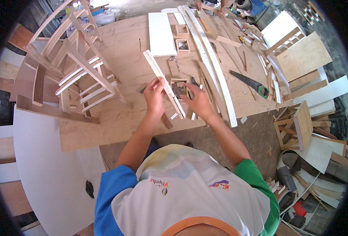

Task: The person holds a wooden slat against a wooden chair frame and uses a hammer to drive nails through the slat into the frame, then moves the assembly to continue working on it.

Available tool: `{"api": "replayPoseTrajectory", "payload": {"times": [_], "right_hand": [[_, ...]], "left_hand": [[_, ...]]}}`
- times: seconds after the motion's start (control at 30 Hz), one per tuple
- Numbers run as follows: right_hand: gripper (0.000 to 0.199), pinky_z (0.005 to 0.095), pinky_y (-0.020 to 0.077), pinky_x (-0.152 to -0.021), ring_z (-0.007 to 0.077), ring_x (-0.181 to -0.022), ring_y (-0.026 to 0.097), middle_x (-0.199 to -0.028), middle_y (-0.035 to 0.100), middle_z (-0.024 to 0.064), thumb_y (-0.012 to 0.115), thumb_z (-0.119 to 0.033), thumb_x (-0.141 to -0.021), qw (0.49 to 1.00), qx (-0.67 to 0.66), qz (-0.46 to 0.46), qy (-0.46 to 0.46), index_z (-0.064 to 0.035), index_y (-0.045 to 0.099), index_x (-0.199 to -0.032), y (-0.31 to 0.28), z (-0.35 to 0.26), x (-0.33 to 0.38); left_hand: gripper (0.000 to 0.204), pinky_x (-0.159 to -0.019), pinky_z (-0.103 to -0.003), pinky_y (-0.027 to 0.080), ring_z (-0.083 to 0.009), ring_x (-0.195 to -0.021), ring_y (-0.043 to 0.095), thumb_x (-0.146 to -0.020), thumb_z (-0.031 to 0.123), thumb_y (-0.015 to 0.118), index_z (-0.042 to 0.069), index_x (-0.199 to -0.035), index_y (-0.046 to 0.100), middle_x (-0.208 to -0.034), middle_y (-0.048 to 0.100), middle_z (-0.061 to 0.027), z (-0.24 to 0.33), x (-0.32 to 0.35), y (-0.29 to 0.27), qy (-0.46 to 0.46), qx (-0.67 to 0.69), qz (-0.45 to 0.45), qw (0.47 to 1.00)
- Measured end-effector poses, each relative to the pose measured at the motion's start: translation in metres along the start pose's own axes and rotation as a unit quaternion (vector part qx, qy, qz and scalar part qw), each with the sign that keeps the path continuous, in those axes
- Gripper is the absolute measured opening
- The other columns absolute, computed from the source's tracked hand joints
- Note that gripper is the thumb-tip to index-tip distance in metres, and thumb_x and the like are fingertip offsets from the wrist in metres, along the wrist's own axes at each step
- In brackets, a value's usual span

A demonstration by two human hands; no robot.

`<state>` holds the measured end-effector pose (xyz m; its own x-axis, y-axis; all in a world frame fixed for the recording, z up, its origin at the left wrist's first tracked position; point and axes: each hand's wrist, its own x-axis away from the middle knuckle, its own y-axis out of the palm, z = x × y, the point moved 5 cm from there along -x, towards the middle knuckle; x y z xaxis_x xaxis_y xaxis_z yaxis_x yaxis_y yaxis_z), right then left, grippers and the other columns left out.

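Observation:
My left hand (pixel 155 98) is closed around a pale wooden strip (pixel 152 65), which looks like two narrow pieces laid together. It is held tilted above the near edge of a plywood work table (pixel 115 129). My right hand (pixel 199 101) is just right of the strip, its thumb and fingers apart and nothing visible between them. Its fingertips are over a small open wooden box (pixel 174 81) with dark small contents that I cannot make out. The strip and my hand partly hide this box.
Slatted wooden frames (pixel 77 51) stand at the left. Beyond my hands lie a white board (pixel 161 33), two small boxes (pixel 183 46) and long white planks (pixel 209 59). A handsaw (pixel 246 82) rests at right. Another person's hand (pixel 198 4) shows at the far edge.

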<state>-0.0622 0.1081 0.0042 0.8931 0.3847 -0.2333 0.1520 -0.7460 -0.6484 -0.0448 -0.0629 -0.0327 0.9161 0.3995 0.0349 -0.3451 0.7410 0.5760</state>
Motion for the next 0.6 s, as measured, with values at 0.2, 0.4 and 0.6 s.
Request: {"api": "replayPoseTrajectory", "payload": {"times": [0.2,0.4,0.6], "right_hand": [[0.029,0.0288,0.0532,-0.070,0.0141,-0.075,0.065,-0.088,0.070,0.0118,0.071,-0.014,-0.082,0.981,-0.159,-0.107,0.029,-0.0002,0.065,-0.108,0.014,-0.015,0.009],[0.026,0.0302,0.0543,-0.070,0.0174,-0.076,0.069,-0.088,0.070,0.0146,0.069,-0.014,-0.082,0.982,-0.181,-0.048,0.008,0.0001,0.067,-0.105,0.021,-0.010,0.006],[0.026,0.0296,0.0543,-0.071,0.0182,-0.077,0.069,-0.088,0.070,0.0159,0.068,-0.010,-0.081,0.966,-0.240,-0.089,0.033,0.0038,0.065,-0.102,0.035,-0.022,0.009]], "left_hand": [[0.031,-0.067,-0.027,0.050,-0.0124,-0.077,0.060,-0.090,0.020,0.065,-0.003,-0.111,0.061,-0.091,0.063,-0.0046,0.005,0.007,0.004,-0.005,0.004,-0.011,1.000],[0.024,-0.061,-0.024,0.046,-0.0085,-0.073,0.056,-0.093,0.021,0.060,-0.001,-0.101,0.061,-0.083,0.061,-0.0014,0.007,0.025,0.009,0.031,-0.166,-0.014,0.986],[0.027,-0.056,-0.028,0.042,-0.0095,-0.062,0.050,-0.097,0.025,0.052,-0.001,-0.089,0.058,-0.067,0.055,-0.0030,0.015,0.039,0.007,0.106,-0.294,0.037,0.949]]}}
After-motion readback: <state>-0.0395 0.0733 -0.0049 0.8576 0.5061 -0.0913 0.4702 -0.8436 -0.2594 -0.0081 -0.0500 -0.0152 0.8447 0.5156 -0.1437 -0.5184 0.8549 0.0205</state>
